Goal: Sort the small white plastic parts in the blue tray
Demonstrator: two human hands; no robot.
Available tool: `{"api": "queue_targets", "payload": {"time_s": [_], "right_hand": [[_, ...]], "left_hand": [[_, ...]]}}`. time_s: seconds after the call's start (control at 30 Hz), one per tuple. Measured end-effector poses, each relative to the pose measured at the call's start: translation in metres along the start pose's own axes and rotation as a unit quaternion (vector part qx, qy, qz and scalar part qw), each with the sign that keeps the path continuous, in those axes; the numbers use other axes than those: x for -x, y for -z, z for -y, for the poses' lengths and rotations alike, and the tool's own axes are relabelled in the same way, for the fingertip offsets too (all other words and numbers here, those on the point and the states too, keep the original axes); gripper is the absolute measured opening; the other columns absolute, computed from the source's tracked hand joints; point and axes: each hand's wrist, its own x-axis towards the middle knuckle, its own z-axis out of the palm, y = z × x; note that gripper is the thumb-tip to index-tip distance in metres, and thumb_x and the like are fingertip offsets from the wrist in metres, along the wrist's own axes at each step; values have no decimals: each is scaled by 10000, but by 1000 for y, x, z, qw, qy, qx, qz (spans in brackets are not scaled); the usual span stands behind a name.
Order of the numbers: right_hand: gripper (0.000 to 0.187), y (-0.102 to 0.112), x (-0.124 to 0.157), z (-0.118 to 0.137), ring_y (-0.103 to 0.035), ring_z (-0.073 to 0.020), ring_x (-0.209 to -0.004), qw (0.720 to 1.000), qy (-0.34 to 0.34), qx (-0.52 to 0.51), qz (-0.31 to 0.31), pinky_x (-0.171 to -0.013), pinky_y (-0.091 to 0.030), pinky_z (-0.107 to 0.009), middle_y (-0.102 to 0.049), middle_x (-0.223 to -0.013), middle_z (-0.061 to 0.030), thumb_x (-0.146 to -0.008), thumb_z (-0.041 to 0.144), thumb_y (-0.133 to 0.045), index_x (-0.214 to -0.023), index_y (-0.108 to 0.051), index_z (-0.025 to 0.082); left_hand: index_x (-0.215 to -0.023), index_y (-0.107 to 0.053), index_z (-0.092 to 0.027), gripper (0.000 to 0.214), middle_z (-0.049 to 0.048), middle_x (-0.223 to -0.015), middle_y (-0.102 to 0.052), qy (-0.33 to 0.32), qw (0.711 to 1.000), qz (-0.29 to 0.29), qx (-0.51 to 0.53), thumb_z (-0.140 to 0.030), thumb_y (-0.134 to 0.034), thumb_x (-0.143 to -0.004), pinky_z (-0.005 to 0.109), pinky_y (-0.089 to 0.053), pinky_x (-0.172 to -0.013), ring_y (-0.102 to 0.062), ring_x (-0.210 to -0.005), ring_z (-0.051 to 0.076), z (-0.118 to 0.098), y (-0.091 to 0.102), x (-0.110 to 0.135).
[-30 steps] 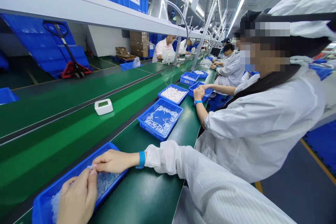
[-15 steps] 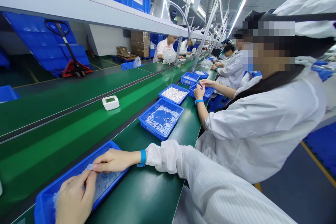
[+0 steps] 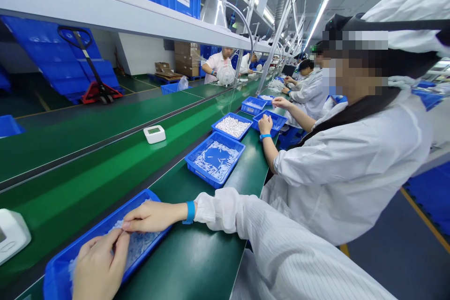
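Observation:
My left hand (image 3: 96, 266) and my right hand (image 3: 149, 216) meet over a blue tray (image 3: 58, 269) at the bottom left. The tray holds several small clear plastic parts (image 3: 140, 242). Both hands have fingers pinched together at one spot above the parts, on a small piece I cannot make out. A blue wristband (image 3: 190, 212) sits on my right wrist, below a white striped sleeve (image 3: 281, 248).
A white device (image 3: 154, 134) rides the green conveyor belt (image 3: 91, 173); another white device (image 3: 10, 239) shows at the left edge. A co-worker in white (image 3: 351, 159) sits to my right beside blue trays of white parts (image 3: 215, 158) (image 3: 232, 126). More workers sit further along.
The white device on the belt has moved away along the conveyor, and a second one has entered at the left edge. My hands stay pinched over the tray. The co-worker's hands shifted slightly.

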Motion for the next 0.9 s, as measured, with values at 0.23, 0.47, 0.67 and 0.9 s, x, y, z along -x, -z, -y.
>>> {"api": "queue_targets", "payload": {"time_s": [0.23, 0.47, 0.67, 0.9], "right_hand": [[253, 0, 0, 0, -457, -81, -658, 1000, 8, 23, -12, -650, -359, -181, -500, -674, 34, -946, 301, -398, -769, -497, 150], [241, 1, -2, 2, -486, -82, -690, 999, -1, 32, -1, -678, -367, -175, -532, -717, 30, -950, 311, -403, -822, -527, 148], [251, 1, -2, 3, -493, -86, -701, 999, -8, 47, 8, -690, -367, -180, -548, -742, 27, -953, 337, -399, -844, -535, 157], [256, 0, -3, 1, -497, -95, -704, 998, -8, 59, 16, -679, -370, -190, -556, -748, 19, -956, 330, -390, -831, -532, 157]], "left_hand": [[-707, -569, -212, 269, 37, -631, -650, 6, 1000, 12, -2, -327, -359, -828, 302, -409, -691, -569, -597, 190, -5, 3, -3], [-694, -556, -206, 261, 23, -563, -601, 12, 1000, -5, -19, -331, -365, -819, 298, -397, -672, -552, -569, 190, -7, 1, -4], [-684, -551, -208, 249, 27, -549, -597, 15, 1000, -17, -15, -322, -371, -813, 297, -393, -660, -558, -578, 196, -7, -1, -5], [-677, -558, -202, 303, 25, -524, -581, 17, 1000, -8, -10, -365, -359, -837, 297, -388, -634, -536, -529, 187, -6, -1, -6]]}}
